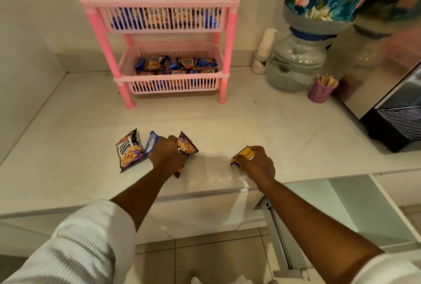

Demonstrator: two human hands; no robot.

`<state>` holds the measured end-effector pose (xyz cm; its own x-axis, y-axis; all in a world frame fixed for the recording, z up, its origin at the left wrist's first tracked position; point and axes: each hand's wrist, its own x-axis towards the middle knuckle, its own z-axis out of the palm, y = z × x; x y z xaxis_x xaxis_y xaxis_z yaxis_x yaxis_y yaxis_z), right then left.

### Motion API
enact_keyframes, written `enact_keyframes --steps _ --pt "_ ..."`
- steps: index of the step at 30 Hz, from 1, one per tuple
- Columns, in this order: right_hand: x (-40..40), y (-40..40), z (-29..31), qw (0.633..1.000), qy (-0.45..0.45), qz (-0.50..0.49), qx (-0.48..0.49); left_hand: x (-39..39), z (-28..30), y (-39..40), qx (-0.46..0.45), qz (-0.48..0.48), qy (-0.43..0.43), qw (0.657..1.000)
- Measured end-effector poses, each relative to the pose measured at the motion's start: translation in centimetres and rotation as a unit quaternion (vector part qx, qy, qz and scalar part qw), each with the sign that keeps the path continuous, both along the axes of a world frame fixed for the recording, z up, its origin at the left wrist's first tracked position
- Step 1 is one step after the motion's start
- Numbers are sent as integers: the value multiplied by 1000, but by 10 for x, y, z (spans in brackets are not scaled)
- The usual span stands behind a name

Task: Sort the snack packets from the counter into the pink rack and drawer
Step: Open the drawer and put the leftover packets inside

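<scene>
Peanut packet on counter: a dark brown foil packet printed "Salted Peanuts" (129, 151) lies flat on the white stone counter (262, 124), furthest left of the loose snacks and just beside the left hand.
Left hand: the left hand (166, 151) rests knuckles-up on the counter, fingers clenched around several packets at once.
Left hand's load: a blue-and-white wrapper (151, 141) sticks out on its left side, a dark brown peanut packet with a purple badge (186, 146) on its right, and a dark packet corner (179, 171) shows below the wrist. How many packets are in the fist cannot be told.
Pink rack: a two-tier pink plastic slatted rack (159, 40) stands at the back of the counter, well apart from both hands.
Upper basket: blue and brown packets show through the slats.
Lower basket: a mixed heap of blue wrappers and peanut packets (175, 65).
Right hand: the right hand (256, 162) sits near the counter's front edge, fingers closed on a crumpled yellow-and-purple packet (242, 155).
Drawer: a white drawer (355, 211) stands pulled open below the counter, under the right forearm; its visible inside holds nothing that can be made out.
Right-hand clutter: a white pump bottle (264, 51), a clear water dispenser under a floral cloth cover (298, 60), a purple cup of wooden sticks (322, 90) and a black-and-silver appliance (396, 119).
</scene>
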<state>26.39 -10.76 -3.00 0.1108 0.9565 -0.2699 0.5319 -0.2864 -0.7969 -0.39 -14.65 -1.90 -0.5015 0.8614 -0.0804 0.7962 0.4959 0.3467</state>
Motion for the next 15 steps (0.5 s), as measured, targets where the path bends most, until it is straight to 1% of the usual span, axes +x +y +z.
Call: enact_keyframes --steps 2,4,6,10,12,14,15 --pt "0 1 2 1000 0 2 -5 8 -1 3 -12 -27 16 999" --pt "-1 2 5 1000 6 11 -11 17 -1 5 -28 -50 -3 998" --pt "1 4 6 1000 11 24 -11 30 -1 8 -37 -50 -55 997" --pt "17 7 3 999 35 23 -12 64 4 15 -19 -21 -164 986" --pt "32 9 1 995 93 17 -18 86 5 19 5 10 -252 968" --pt "51 10 0 979 197 15 -40 109 5 20 34 31 -360 932" --pt "63 10 0 965 256 19 -56 123 5 21 45 25 -406 912"
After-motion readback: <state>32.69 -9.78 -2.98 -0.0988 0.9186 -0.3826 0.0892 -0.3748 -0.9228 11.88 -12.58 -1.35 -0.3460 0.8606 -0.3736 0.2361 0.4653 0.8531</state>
